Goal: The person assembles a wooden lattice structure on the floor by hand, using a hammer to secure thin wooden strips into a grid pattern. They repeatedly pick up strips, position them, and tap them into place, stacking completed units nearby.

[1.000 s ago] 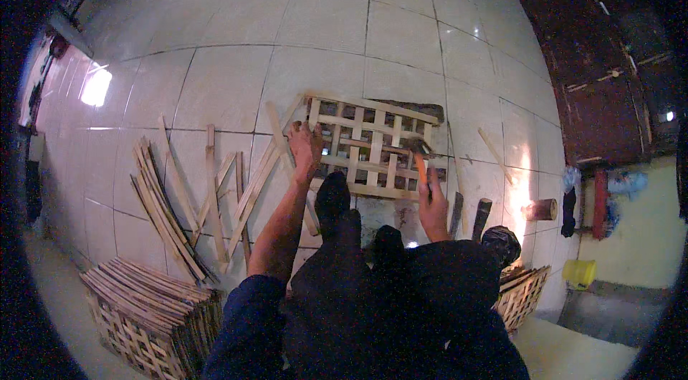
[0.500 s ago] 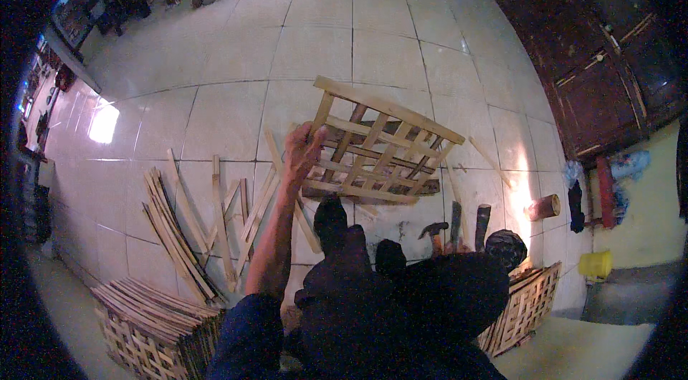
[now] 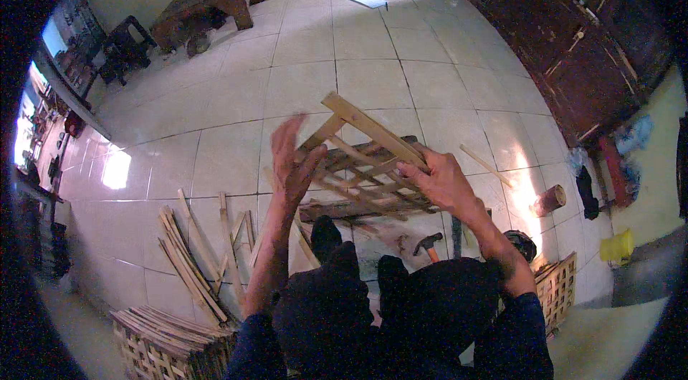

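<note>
A lattice panel (image 3: 374, 131) of crossed pale wooden slats is tilted up over the floor in front of my knees. My right hand (image 3: 443, 178) grips its right corner, thumb on the near side of the thick edge slat. At the panel's left side my left hand (image 3: 288, 161) has its fingers stretched upward and spread, thumb pointing toward the panel; whether it touches the slats I cannot tell. Dark wooden pieces (image 3: 337, 209) lie beneath the panel. A hammer (image 3: 428, 244) with a dark head and orange handle lies by my right knee.
Loose slats (image 3: 190, 258) lie on the tiles at left. Stacks of finished lattice panels (image 3: 161, 351) stand at lower left and lower right (image 3: 559, 290). A short log (image 3: 550, 199), a yellow container (image 3: 616, 247) and a dark cabinet (image 3: 552, 43) are at right.
My right hand has come up from beside the tools and taken hold of the panel's right corner. My left hand has let go of the left edge. The panel has tilted; the view has lifted.
</note>
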`<act>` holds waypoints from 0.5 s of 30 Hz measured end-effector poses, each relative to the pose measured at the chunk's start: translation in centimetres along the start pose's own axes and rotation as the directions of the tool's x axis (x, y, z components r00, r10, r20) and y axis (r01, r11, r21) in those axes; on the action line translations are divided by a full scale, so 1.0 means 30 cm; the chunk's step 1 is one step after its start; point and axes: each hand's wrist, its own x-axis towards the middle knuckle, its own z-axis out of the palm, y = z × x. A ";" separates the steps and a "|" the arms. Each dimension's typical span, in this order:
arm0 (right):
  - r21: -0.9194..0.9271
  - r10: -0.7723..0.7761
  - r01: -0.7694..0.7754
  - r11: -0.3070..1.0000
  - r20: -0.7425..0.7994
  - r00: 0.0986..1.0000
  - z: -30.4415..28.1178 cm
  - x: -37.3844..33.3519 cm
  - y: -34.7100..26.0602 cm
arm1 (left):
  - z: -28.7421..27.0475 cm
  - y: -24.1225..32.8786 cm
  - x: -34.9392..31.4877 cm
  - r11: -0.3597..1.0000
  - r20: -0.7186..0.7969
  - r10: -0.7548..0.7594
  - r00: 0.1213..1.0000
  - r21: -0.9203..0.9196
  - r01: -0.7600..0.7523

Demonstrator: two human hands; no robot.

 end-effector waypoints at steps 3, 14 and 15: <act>-0.294 -0.138 0.063 0.954 -0.242 0.960 0.076 -0.011 -0.036 | 0.080 0.049 -0.074 0.820 -0.157 -0.440 0.884 -0.472 0.324; -0.567 -0.505 0.335 0.753 -0.170 0.847 0.286 -0.072 -0.030 | 0.143 0.227 -0.086 0.114 0.308 -0.567 0.764 -0.889 0.443; -0.527 -0.485 0.352 0.773 -0.133 0.864 0.282 -0.079 -0.026 | 0.148 0.209 -0.090 0.107 0.328 -0.580 0.746 -0.877 0.469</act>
